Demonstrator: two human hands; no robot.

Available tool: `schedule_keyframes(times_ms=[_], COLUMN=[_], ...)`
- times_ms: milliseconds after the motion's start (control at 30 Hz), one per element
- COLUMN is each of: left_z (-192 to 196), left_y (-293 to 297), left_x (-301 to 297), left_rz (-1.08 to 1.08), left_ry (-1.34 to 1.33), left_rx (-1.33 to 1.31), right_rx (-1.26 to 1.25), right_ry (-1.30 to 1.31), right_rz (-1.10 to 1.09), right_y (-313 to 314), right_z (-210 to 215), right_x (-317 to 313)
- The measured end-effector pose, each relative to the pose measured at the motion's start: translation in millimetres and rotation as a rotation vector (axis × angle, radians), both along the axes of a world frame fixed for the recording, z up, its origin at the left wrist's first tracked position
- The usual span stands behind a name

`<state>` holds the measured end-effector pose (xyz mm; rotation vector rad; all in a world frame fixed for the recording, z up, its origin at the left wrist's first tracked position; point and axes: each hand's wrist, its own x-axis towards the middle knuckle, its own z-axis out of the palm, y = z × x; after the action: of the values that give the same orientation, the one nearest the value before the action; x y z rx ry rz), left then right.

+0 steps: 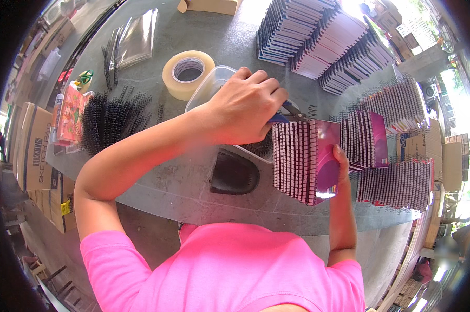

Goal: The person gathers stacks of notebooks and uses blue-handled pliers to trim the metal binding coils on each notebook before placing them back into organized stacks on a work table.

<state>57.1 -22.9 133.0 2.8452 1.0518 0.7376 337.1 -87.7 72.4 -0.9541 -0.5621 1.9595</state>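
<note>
My left hand [248,101] reaches across the table, closed around blue-handled pliers [279,118]. The dark jaws sit at the far top edge of a stack of spiral-bound notebooks [297,161], beside a wire end sticking up. My right hand [342,164] grips that stack from its right side, thumb on the purple cover. Under my left wrist is a clear plastic container [197,93], partly hidden, with dark bits of wire in it. A black curved item [235,172] lies on the table to the left of the held stack.
More spiral notebooks [396,182] are piled on the right, with loose wire ends protruding. Tall notebook stacks [318,39] stand at the far right. A tape roll [188,75], black binding coils [113,119] and clear plastic sleeves [136,39] lie left. Cardboard boxes [35,148] stand beside the table.
</note>
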Motion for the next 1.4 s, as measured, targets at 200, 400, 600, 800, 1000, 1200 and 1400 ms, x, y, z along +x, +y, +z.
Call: schedule_keyframes(times_ms=[200,400,600,800,1000,1200,1400], left_z=[-2,13,-10,-31,-46,-29,-21], left_y=[2,0,14,27,20,22,12], left_x=[2,-7,-38,-9,17,16,21], left_rz=[-0.017,-0.067,0.3,0.01,-0.109,-0.2,-0.145], left_ry=[0.082,-0.008,0.499,-0.117,-0.537,-0.404,-0.645], left_rx=[-0.075,-0.721,-0.41,-0.798,-0.908,-0.732,-0.932], right_rx=[-0.016,-0.04,-0.002,-0.005,0.044,-0.002,-0.016], right_ry=[-0.03,0.002,0.036,0.064,0.021,0.062,0.037], right_rz=[-0.017,-0.042,-0.048,-0.036,-0.045,-0.04,-0.052], right_y=[-2,0,-1,0,-5,-5,-7], right_z=[-3,-7,-6,-11,-9,-9,-15], right_x=[2,3,0,4,1,-1,5])
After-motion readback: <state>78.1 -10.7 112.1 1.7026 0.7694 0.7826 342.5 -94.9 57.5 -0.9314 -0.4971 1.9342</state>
